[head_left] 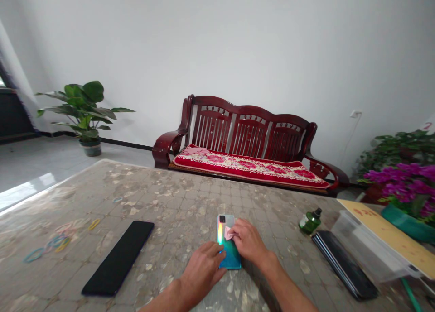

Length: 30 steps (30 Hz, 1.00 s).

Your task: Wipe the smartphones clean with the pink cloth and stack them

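A smartphone (231,258) with a shiny blue-green, rainbow-reflecting back lies face down on the patterned tablecloth. Its square camera block is at the far left corner. My left hand (205,263) grips the phone's lower left edge, with the thumb by the near end and the fingers bent over the side. My right hand (249,240) pinches a small pink cloth (228,233) and presses it against the upper part of the phone's back. Part of the cloth is hidden under the right fingers.
A black phone (118,260) lies at left, near several coloured rubber bands (56,244). At right are a green bottle (310,221), a dark phone-like object (345,264), a clear plastic box (367,253) and a flowerpot (408,223). A wooden bench (251,135) stands behind the table.
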Available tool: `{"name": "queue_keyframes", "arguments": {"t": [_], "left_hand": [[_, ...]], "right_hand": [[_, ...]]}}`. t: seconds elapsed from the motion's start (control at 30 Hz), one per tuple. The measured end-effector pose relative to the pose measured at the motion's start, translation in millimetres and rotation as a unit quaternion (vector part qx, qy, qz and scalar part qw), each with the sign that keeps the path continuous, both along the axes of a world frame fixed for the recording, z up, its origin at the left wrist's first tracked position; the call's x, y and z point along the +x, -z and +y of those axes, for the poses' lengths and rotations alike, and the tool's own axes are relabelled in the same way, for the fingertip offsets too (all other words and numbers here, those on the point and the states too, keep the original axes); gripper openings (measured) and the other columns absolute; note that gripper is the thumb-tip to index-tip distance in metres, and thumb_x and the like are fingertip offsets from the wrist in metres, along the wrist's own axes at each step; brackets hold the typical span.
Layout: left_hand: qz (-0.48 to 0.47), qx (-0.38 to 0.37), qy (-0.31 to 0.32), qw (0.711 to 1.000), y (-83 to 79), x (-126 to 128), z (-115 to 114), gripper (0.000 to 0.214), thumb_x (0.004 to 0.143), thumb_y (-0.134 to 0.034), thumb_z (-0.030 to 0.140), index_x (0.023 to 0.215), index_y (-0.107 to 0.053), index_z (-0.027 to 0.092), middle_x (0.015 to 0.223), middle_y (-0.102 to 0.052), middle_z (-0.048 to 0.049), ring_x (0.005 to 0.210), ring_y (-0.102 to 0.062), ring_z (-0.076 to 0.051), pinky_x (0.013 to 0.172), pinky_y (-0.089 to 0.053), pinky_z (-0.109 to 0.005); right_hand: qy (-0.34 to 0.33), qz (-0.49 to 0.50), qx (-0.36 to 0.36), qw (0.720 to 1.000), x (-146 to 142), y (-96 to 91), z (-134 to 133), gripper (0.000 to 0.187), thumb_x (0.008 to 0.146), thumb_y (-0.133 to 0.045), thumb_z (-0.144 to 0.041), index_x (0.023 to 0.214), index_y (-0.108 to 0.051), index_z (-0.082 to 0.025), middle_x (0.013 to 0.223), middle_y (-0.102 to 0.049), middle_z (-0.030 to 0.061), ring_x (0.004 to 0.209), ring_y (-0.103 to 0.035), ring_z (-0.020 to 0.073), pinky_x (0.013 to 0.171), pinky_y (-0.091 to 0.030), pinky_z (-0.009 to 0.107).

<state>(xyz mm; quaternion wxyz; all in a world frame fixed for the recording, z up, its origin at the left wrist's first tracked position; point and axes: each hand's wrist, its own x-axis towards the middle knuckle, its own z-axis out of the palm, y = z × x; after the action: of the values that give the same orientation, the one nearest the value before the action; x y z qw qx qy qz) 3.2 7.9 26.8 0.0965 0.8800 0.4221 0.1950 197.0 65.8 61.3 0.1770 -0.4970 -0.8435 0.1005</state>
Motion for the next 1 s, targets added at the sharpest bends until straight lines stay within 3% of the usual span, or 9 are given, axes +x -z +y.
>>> {"name": "queue_keyframes", "arguments": {"t": [0.17, 0.37, 0.57, 0.83, 1.0], "left_hand": [[-0.011, 0.016, 0.004, 1.000, 0.5, -0.8, 0.8, 0.016, 0.088, -0.066, 0.025, 0.104, -0.067, 0.023, 0.114, -0.069, -0.0033, 0.102, -0.065, -0.023, 0.092, -0.052, -0.034], [-0.019, 0.029, 0.006, 0.999, 1.0, -1.3, -0.6, 0.013, 0.090, -0.064, 0.027, 0.102, -0.067, 0.023, 0.112, -0.070, -0.0036, 0.100, -0.065, -0.023, 0.090, -0.052, -0.033], [-0.010, 0.005, 0.007, 1.000, -2.0, -0.2, -0.5, 0.019, 0.086, -0.068, 0.023, 0.105, -0.067, 0.024, 0.114, -0.070, -0.0024, 0.102, -0.064, -0.024, 0.091, -0.052, -0.035], [0.004, -0.005, 0.005, 1.000, -7.6, -0.5, -0.8, 0.022, 0.084, -0.071, 0.022, 0.106, -0.068, 0.023, 0.117, -0.069, -0.0030, 0.104, -0.064, -0.025, 0.092, -0.053, -0.037], [0.000, 0.006, 0.007, 1.000, -6.1, -1.0, -0.7, 0.019, 0.084, -0.071, 0.022, 0.103, -0.068, 0.023, 0.113, -0.070, -0.0028, 0.100, -0.065, -0.024, 0.090, -0.054, -0.035]], "right_hand": [[0.023, -0.007, -0.019, 1.000, -2.0, -3.0, 6.3, 0.030, 0.084, -0.049, -0.006, 0.086, -0.074, -0.022, 0.090, -0.067, 0.0024, 0.090, -0.060, 0.0156, 0.080, -0.041, 0.023], [0.032, -0.013, 0.015, 0.999, -7.2, -0.3, 8.2, 0.029, 0.084, -0.048, -0.006, 0.085, -0.073, -0.022, 0.091, -0.067, 0.0039, 0.092, -0.059, 0.0172, 0.083, -0.040, 0.024], [-0.009, -0.004, -0.018, 1.000, -1.1, -1.3, -3.7, 0.029, 0.080, -0.050, -0.005, 0.083, -0.073, -0.022, 0.088, -0.068, 0.0020, 0.089, -0.059, 0.0160, 0.079, -0.040, 0.023], [0.022, -0.022, 0.003, 1.000, -12.4, 0.8, 19.4, 0.028, 0.087, -0.049, -0.009, 0.087, -0.073, -0.022, 0.093, -0.068, 0.0040, 0.093, -0.060, 0.0168, 0.085, -0.039, 0.024], [0.013, -0.013, 0.017, 1.000, -15.4, 4.6, 15.9, 0.026, 0.086, -0.050, -0.008, 0.084, -0.072, -0.021, 0.091, -0.067, 0.0042, 0.092, -0.059, 0.0170, 0.083, -0.039, 0.024]]}}
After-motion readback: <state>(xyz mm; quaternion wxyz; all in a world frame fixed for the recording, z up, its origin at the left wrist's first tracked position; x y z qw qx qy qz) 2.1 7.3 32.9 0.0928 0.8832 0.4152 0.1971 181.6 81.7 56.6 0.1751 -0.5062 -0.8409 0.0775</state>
